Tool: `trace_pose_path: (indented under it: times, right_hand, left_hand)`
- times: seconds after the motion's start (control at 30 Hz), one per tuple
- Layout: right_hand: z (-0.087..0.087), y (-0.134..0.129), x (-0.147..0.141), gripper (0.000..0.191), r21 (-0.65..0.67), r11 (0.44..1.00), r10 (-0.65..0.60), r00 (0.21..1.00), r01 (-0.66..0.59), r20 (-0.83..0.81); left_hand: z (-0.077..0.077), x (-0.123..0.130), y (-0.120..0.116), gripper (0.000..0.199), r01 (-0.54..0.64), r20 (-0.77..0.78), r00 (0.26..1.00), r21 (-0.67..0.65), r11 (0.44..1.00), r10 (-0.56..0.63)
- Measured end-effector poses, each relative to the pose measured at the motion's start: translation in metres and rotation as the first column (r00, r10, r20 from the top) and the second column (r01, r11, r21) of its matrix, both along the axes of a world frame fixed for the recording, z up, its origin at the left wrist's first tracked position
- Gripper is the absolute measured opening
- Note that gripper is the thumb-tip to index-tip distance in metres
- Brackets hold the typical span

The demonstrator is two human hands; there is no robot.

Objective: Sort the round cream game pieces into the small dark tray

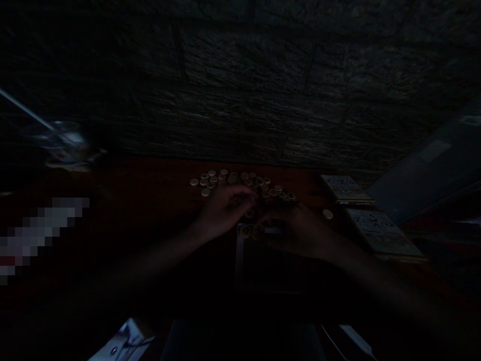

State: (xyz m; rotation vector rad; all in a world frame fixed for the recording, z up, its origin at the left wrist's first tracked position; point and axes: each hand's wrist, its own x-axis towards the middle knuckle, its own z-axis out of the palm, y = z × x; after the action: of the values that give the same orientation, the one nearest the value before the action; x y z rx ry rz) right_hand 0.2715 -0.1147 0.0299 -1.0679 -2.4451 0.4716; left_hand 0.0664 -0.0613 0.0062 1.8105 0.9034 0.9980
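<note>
Dim reddish table
Round pieces cluster mid-table, one apart near two flat printed boxes; a pale-edged panel lies nearer, a blurred cup far left.

Both hands reach forward, fingers loosely curled.

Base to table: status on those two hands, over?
Left hand near round, pale, wooden-looking discs. Right hand near dark, pale-edged rectangle. Too dim to confirm either grip; no obstruction visible.

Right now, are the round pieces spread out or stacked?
Spread out: pieces lie loosely across the table. Shadow hides some near the left hand.
</note>
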Motion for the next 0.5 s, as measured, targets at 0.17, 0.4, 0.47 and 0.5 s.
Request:
trace_pose_path:
  times: [0.17, 0.4, 0.47, 0.5]
  right_hand:
    - [-0.005, 0.0003, 0.001, 0.02, 0.031, 1.0, 0.003, 0.997, -0.005, 0.072]
    - [-0.0053, 0.0014, 0.0049, 0.023, 0.054, 0.998, 0.021, 0.999, -0.023, 0.032]
    - [-0.0047, 0.0018, 0.0061, 0.021, 0.036, 0.998, 0.041, 0.999, -0.042, 0.02]
    - [-0.0046, 0.002, 0.0064, 0.019, 0.03, 0.998, 0.053, 0.999, -0.053, 0.014]
  left_hand:
    - [0.0017, 0.0004, -0.0018, 0.015, 0.002, 0.01, 1.0, 0.008, 1.0, -0.002]
    - [0.0034, 0.0003, -0.0018, 0.015, 0.009, 0.005, 1.0, -0.005, 1.0, -0.009]
    - [0.0035, 0.0003, -0.0018, 0.015, 0.005, 0.003, 1.0, -0.006, 1.0, -0.005]
    - [0.0033, 0.0004, -0.0018, 0.015, 0.005, 0.005, 1.0, -0.01, 1.0, -0.005]
